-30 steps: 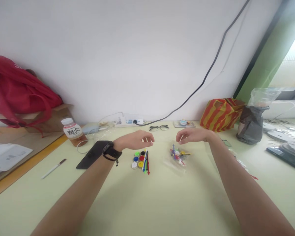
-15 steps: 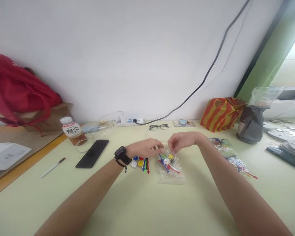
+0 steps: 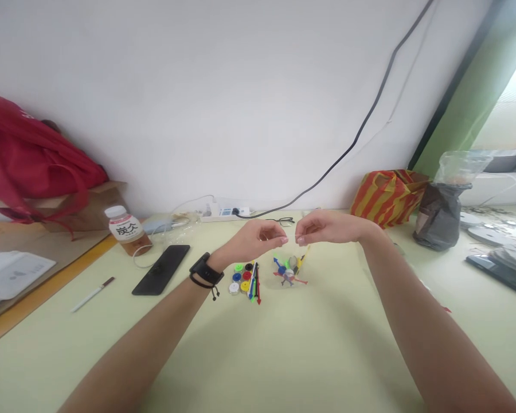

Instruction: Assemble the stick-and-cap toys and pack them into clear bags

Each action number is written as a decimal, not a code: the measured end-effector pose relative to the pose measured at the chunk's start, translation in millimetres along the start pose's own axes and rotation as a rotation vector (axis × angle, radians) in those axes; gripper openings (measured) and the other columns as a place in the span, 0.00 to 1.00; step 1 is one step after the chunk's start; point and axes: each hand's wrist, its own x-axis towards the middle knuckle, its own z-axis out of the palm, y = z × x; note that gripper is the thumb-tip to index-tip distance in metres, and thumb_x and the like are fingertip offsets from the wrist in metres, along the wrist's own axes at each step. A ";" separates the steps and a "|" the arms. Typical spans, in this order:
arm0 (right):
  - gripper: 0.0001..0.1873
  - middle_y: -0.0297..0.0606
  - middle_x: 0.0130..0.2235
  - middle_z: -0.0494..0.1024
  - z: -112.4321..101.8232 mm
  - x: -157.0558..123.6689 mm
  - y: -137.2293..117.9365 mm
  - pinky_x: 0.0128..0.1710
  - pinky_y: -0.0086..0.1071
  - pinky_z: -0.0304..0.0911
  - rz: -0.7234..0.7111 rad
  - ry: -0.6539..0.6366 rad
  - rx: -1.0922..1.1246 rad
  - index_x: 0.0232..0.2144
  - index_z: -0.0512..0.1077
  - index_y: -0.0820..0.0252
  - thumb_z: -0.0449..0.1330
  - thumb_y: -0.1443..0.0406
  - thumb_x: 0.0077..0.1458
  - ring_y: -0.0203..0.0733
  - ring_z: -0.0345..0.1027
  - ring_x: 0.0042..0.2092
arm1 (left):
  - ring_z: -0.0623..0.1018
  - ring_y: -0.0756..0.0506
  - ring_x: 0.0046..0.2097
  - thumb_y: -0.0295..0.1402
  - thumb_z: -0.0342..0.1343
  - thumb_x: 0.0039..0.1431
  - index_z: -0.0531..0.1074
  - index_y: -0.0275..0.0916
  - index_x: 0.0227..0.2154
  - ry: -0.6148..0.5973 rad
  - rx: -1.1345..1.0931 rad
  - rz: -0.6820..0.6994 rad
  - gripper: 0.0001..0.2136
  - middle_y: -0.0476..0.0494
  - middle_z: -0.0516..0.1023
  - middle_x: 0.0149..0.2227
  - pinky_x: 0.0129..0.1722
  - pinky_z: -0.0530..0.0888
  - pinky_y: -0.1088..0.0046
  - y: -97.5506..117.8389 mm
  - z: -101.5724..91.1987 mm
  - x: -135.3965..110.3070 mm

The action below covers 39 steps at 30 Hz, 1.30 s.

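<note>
My left hand [image 3: 258, 240] and my right hand [image 3: 324, 227] are raised over the middle of the pale green table [image 3: 258, 344], fingertips nearly meeting. Both pinch the top edge of a small clear plastic bag [image 3: 289, 269] that hangs below them, filled with coloured plastic pieces: blue, red, green and yellow sticks and discs. A black watch sits on my left wrist. Just left of the bag, several coloured round discs [image 3: 241, 277] and a bundle of coloured sticks [image 3: 254, 283] lie on the table.
A black phone [image 3: 161, 277], a drink bottle [image 3: 126, 230] and a pen [image 3: 92, 294] lie at the left. A power strip [image 3: 226, 214] and glasses sit by the wall. A red-orange striped bag [image 3: 387, 196] and a dark bag [image 3: 441, 215] stand at the right; a red bag [image 3: 30, 160] is far left.
Both hands came together over the clear bag, pinched its top and lifted it off the table. It now hangs upright between them, its pieces bunched at the bottom.
</note>
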 end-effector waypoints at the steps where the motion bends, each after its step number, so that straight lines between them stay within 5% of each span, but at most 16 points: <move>1: 0.17 0.38 0.38 0.80 -1.0 -1.4 -0.8 0.42 0.35 0.65 -0.004 0.035 0.001 0.37 0.80 0.57 0.66 0.50 0.56 0.44 0.70 0.42 | 0.77 0.47 0.37 0.48 0.61 0.65 0.78 0.39 0.41 -0.002 -0.015 -0.008 0.16 0.45 0.81 0.35 0.38 0.73 0.71 -0.9 -0.5 -0.3; 9: 0.21 0.40 0.39 0.80 -9.9 -16.6 -8.0 0.48 0.38 0.66 -0.041 0.182 0.083 0.36 0.80 0.58 0.67 0.47 0.55 0.47 0.71 0.46 | 0.82 0.43 0.43 0.51 0.67 0.58 0.76 0.42 0.55 -0.293 0.044 -0.054 0.27 0.39 0.83 0.45 0.41 0.76 0.69 -17.2 1.3 -3.1; 14: 0.20 0.41 0.39 0.80 -16.8 -26.9 -2.2 0.48 0.39 0.67 -0.035 0.342 0.122 0.36 0.79 0.57 0.69 0.46 0.54 0.47 0.72 0.44 | 0.82 0.43 0.40 0.49 0.69 0.56 0.78 0.40 0.51 -0.438 0.080 -0.078 0.24 0.39 0.84 0.45 0.37 0.76 0.71 -35.3 20.3 -3.1; 19: 0.19 0.38 0.35 0.78 -27.1 -23.8 41.2 0.41 0.37 0.70 -0.012 0.714 0.244 0.41 0.74 0.54 0.69 0.50 0.55 0.43 0.71 0.36 | 0.83 0.44 0.38 0.46 0.68 0.58 0.75 0.40 0.56 -0.406 0.027 -0.123 0.26 0.40 0.84 0.42 0.36 0.75 0.72 -44.7 38.3 -3.2; 23: 0.15 0.43 0.43 0.80 -22.6 -4.1 91.7 0.43 0.38 0.74 0.193 0.862 0.354 0.40 0.69 0.55 0.66 0.56 0.55 0.43 0.75 0.38 | 0.83 0.44 0.37 0.46 0.67 0.59 0.77 0.38 0.50 -0.374 0.027 -0.122 0.22 0.38 0.84 0.41 0.35 0.75 0.72 -45.0 43.5 -2.6; 29: 0.18 0.52 0.47 0.80 7.4 19.7 125.3 0.46 0.40 0.76 0.369 0.717 0.290 0.44 0.74 0.60 0.61 0.53 0.60 0.51 0.77 0.48 | 0.82 0.45 0.37 0.45 0.67 0.59 0.79 0.39 0.47 -0.395 0.054 -0.151 0.18 0.41 0.84 0.38 0.35 0.75 0.73 -43.7 44.3 -3.6; 39: 0.15 0.41 0.56 0.79 10.7 22.0 97.7 0.46 0.33 0.70 0.381 0.481 0.004 0.46 0.79 0.53 0.63 0.55 0.60 0.48 0.74 0.53 | 0.81 0.46 0.35 0.35 0.64 0.61 0.80 0.39 0.44 -0.405 0.102 -0.087 0.10 0.44 0.83 0.34 0.33 0.74 0.75 -43.7 49.7 -2.9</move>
